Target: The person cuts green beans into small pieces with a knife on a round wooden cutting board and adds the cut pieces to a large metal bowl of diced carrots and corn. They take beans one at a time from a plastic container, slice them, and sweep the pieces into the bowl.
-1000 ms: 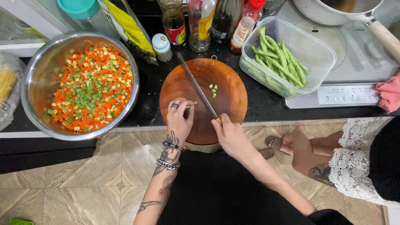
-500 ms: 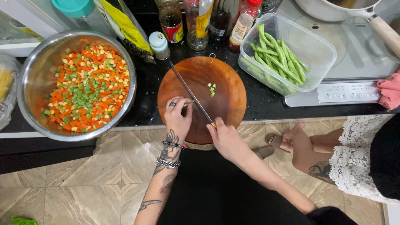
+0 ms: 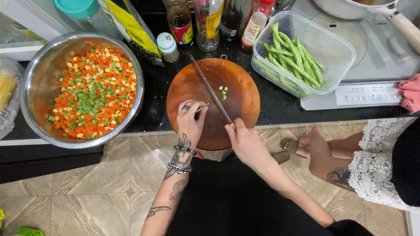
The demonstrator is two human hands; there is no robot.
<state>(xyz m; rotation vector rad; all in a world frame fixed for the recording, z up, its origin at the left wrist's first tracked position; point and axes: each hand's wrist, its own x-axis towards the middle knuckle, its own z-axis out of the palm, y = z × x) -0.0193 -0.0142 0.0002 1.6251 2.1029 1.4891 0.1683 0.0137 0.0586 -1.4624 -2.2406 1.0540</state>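
Observation:
A round wooden cutting board [image 3: 236, 83] lies on the dark counter. My right hand [image 3: 243, 140] grips the handle of a long knife [image 3: 210, 89] whose blade slants across the board. Just left of the blade, my left hand [image 3: 190, 121] pinches a green bean piece [image 3: 201, 108] against the board. A few cut bean bits [image 3: 223, 91] sit on the board right of the blade.
A steel bowl [image 3: 39, 74] of diced carrot, corn and beans stands left. A clear plastic tub [image 3: 337, 48] of whole green beans stands right, beside an induction cooktop [image 3: 372, 65] with a pan. Bottles line the back. Another person's legs [image 3: 323, 153] are at the right.
The knife blade has shifted slightly along the board while my left hand kept holding the bean. The camera view moved a little.

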